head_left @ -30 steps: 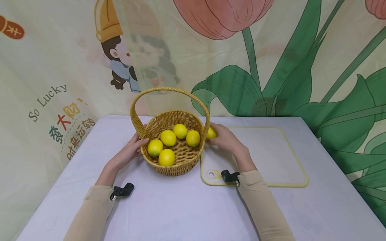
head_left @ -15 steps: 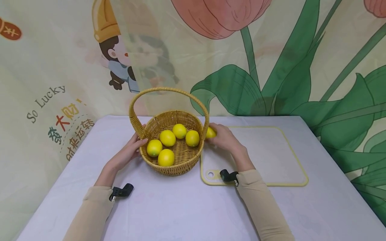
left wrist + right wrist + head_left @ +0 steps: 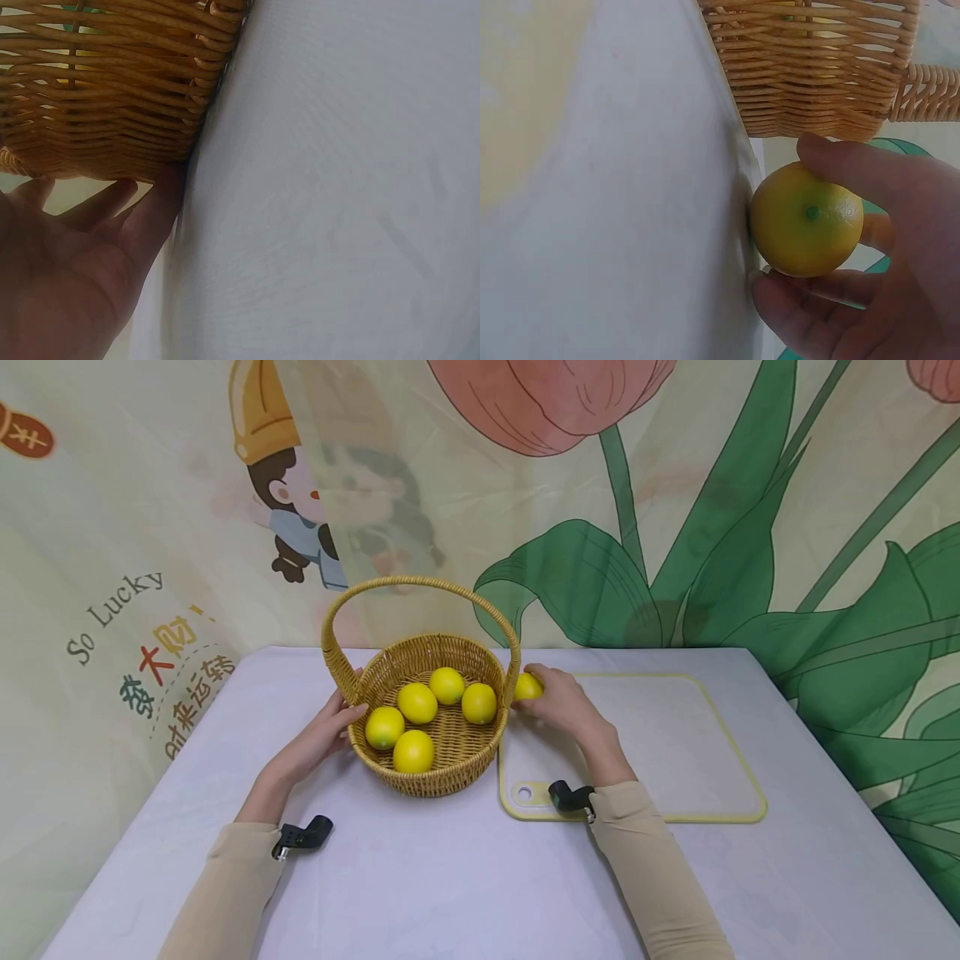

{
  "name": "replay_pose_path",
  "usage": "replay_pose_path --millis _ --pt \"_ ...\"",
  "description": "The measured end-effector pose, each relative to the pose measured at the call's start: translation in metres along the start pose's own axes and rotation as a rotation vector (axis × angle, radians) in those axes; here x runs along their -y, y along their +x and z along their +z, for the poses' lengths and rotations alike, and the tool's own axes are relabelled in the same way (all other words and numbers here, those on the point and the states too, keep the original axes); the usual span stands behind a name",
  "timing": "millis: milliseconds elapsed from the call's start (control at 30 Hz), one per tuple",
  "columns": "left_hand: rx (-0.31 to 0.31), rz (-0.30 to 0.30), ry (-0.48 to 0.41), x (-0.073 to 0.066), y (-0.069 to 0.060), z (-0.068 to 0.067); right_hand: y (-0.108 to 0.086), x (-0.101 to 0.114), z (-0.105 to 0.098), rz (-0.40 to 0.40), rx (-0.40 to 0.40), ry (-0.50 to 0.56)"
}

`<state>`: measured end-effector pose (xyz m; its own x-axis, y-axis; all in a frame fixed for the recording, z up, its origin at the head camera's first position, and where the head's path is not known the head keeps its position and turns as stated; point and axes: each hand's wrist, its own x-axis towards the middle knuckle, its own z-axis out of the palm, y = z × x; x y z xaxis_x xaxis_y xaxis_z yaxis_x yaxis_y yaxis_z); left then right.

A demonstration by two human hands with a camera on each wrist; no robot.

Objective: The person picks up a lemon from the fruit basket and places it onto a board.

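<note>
A round wicker basket (image 3: 431, 787) with a tall arched handle stands on the table and has several yellow lemons (image 3: 417, 703) inside. My left hand (image 3: 322, 739) rests against its left side, the thumb at the rim by the handle's foot. In the left wrist view, that hand's extended fingers (image 3: 154, 206) touch the outer wall low down. To the basket's right, my right hand (image 3: 566, 706) grips another lemon (image 3: 806, 219) between thumb and fingers, low over the far left part of a white cutting board (image 3: 675, 752). Part of this lemon is hidden by the hand in the head view.
The cutting board has a yellow edge and a hole at its near left corner. A white cloth covers the table (image 3: 420, 877). Behind it hangs a printed curtain (image 3: 465, 510). The basket handle (image 3: 420, 582) arches high over the lemons.
My right hand and its lemon have shifted slightly to the right, away from the basket wall, and more of the lemon shows. The left hand stays at the basket.
</note>
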<state>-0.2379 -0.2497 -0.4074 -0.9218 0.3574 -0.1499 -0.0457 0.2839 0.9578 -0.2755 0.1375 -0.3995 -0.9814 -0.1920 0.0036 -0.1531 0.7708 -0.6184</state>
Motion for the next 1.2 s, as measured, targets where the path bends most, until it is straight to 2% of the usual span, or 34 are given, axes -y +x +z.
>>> replay_pose_path --millis 600,1200 --pt "-0.005 -0.003 -0.008 0.002 0.0 0.001 -0.001 0.0 -0.005 0.033 0.029 -0.018" --pt "0.0 0.0 -0.007 0.0 0.0 0.0 -0.014 0.01 -0.039 0.009 0.016 -0.052"
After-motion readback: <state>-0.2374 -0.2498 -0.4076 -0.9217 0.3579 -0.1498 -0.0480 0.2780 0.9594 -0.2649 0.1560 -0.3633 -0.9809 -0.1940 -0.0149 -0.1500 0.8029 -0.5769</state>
